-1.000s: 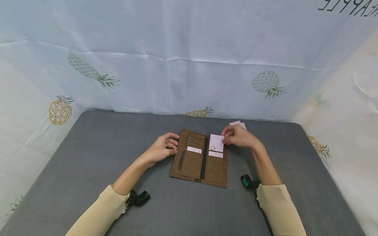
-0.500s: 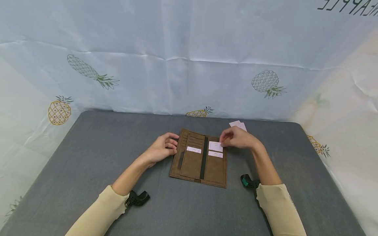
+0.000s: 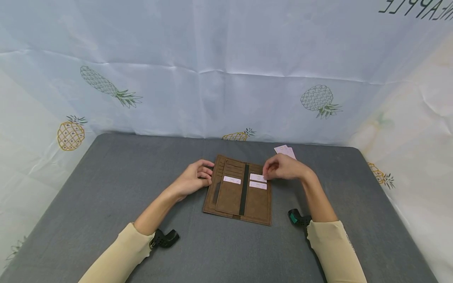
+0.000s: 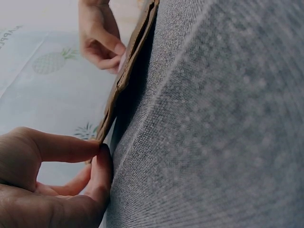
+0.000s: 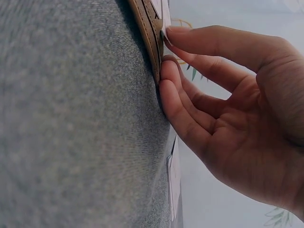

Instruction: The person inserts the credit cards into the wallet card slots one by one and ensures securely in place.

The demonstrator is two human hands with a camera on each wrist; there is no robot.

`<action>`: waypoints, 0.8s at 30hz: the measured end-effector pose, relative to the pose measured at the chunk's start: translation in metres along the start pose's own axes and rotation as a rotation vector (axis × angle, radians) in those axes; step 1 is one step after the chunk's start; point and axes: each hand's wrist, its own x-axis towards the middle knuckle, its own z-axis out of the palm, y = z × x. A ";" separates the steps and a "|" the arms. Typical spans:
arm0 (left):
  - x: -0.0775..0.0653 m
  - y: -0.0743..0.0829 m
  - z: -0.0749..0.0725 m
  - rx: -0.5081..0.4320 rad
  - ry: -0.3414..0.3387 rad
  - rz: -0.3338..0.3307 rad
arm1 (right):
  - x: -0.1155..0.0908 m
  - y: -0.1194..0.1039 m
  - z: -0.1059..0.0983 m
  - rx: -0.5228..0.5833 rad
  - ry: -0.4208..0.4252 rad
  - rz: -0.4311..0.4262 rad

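A brown bifold wallet (image 3: 230, 202) lies spread on the grey table, a dark band down its middle. My left hand (image 3: 192, 179) pinches its left edge; in the left wrist view, thumb and finger close on the wallet (image 4: 124, 78) at its border. At the right panel, my right hand (image 3: 284, 167) pinches the right end of a pale pink card (image 3: 256, 177) between thumb and finger. Most of that card is hidden in a slot. Directly below it a second card (image 3: 258, 185) shows as a strip, and a third card (image 3: 232, 180) peeks from the left panel.
Several loose pale cards (image 3: 286, 150) lie at the table's back edge behind my right hand. A pineapple-print curtain (image 3: 226, 98) hangs behind the grey table (image 3: 106, 196). Black wrist devices stick out from both sleeves.
The card in my right hand has slid down into its slot, from mostly exposed to a narrow strip. My right hand has come down slightly with it; my left hand stays put.
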 end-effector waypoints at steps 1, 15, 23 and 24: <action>0.000 0.000 0.000 0.000 0.000 0.000 | 0.000 -0.001 0.000 -0.003 -0.003 0.003; 0.000 -0.001 0.000 0.000 -0.001 -0.005 | -0.001 -0.003 0.001 -0.010 -0.014 0.020; 0.000 -0.001 -0.001 0.003 0.002 0.006 | -0.007 0.011 -0.010 0.033 0.136 0.010; 0.000 -0.001 0.000 0.002 0.001 0.006 | -0.009 0.013 -0.013 0.024 0.181 0.017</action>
